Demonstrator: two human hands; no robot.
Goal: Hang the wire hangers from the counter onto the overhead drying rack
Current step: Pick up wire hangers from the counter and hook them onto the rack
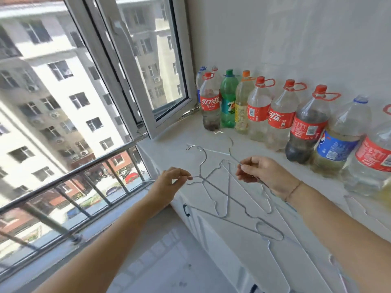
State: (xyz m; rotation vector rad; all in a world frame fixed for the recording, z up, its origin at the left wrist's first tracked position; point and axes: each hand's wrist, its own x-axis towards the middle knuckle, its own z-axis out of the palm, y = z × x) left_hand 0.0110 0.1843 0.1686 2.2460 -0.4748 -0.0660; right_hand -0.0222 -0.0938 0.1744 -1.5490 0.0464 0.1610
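Note:
Several thin silver wire hangers lie tangled on the white counter [173,144]. My left hand [169,182] pinches one wire hanger [201,163] at the neck below its hook, which curves up to the left. My right hand [262,172] pinches the neck of a second wire hanger [231,153], its hook pointing up and away. More hangers [268,231] lie crossed below and between my hands on the counter top. The overhead drying rack is not in view.
A row of large plastic drink bottles [260,108] stands along the wall at the back of the counter. An open window sash [148,66] swings in on the left, with a metal railing [69,176] below it. White cabinet doors [211,240] sit under the counter.

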